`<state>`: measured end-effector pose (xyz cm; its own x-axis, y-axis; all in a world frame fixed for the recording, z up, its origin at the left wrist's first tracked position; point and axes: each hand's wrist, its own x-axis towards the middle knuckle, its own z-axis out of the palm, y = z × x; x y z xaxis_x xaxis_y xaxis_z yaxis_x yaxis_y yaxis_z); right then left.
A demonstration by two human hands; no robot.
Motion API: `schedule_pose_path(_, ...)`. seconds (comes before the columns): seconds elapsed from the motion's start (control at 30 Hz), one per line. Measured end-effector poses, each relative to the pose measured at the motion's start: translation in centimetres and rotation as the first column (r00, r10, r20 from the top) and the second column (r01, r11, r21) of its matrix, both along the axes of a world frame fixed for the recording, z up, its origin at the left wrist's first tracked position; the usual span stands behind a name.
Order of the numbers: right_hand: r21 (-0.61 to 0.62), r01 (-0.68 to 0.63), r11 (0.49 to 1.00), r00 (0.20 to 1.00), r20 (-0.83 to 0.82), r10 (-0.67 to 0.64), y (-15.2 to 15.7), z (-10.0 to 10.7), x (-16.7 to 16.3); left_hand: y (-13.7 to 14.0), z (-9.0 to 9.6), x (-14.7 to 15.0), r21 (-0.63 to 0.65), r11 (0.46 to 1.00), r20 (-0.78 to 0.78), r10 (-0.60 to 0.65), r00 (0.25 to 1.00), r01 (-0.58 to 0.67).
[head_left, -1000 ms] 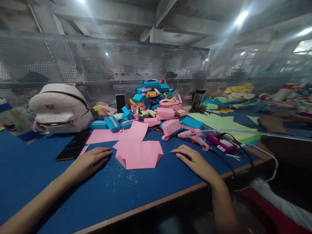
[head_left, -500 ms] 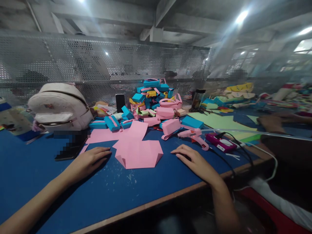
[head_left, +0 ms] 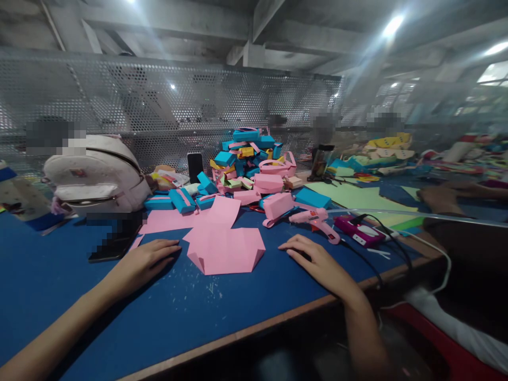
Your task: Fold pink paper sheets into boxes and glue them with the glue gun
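Note:
My left hand (head_left: 153, 257) lies on the blue tabletop with its fingers stretched out, holding nothing. Just right of it, apart from the fingertips, is a creased pink paper sheet (head_left: 226, 251) with folded lower corners. On the paper's other side my right hand (head_left: 307, 257) rests on the table, fingers extended and nothing in them. A pink glue gun (head_left: 315, 219) lies beyond my right hand, a small red light on its body. Behind the creased sheet are more flat pink sheets (head_left: 170, 219) and a pink folded paper box (head_left: 278, 206).
A pile of blue, pink and yellow paper boxes (head_left: 248, 153) stands at the back. A white backpack (head_left: 97, 177) and a dark phone (head_left: 113, 246) are left. A purple power strip (head_left: 359, 231) with cables lies right, near green sheets (head_left: 365, 201) and a co-worker's arm (head_left: 440, 198).
Both hands and the paper stay where they were. The view has shifted very slightly.

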<state>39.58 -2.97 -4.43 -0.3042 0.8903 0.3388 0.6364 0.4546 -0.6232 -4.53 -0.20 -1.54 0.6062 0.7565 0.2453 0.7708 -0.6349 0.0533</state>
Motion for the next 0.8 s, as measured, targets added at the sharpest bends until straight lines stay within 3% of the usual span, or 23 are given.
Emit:
schedule_pose_path(0.37, 0.006, 0.001, 1.0, 1.0, 0.006, -0.001, 0.1, -0.1, 0.0, 0.0, -0.1, 0.0, 0.021, 1.0, 0.037, -0.009, 0.999, 0.009)
schedule_pose_path(0.57, 0.078, 0.052, 0.996, 0.987, 0.147, -0.063, 0.3, 1.0, -1.7, -0.4, 0.4, 1.5, -0.045, 0.998, 0.212, 0.044, 0.976, -0.036)
schedule_pose_path(0.7, 0.149, -0.176, 0.973, 0.929, 0.353, 0.114, 0.3, 4.2, -5.0, -1.3, 1.4, 4.6, -0.175, 0.984, 0.318, 0.096, 0.943, -0.041)
schedule_pose_path(0.8, 0.081, -0.352, 0.933, 0.799, 0.546, 0.254, 1.2, 6.4, -7.5, -1.5, 2.1, 7.4, -0.198, 0.98, 0.282, 0.043, 0.959, 0.015)
